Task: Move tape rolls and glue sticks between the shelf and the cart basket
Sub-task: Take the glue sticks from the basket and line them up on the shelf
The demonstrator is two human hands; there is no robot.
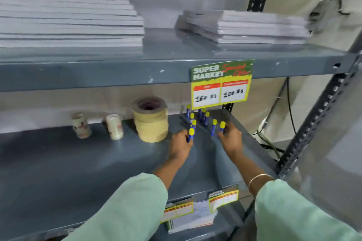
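Note:
On the grey middle shelf (78,162), several blue glue sticks with yellow caps (202,117) stand upright at the back right. My left hand (181,143) grips one glue stick (191,134) upright. Just to the right, my right hand (230,138) holds another glue stick (222,126); one more stick (214,127) stands beside it. A stack of beige masking tape rolls (150,119) stands left of my left hand. Two small clear tape rolls (81,125) (115,126) stand further left. The cart basket is out of view.
A price tag (222,83) hangs from the upper shelf edge over the glue sticks. Stacks of paper (68,23) (246,26) lie on the upper shelf. A perforated metal upright (317,117) bounds the right side. More price tags (223,196) hang at the front edge.

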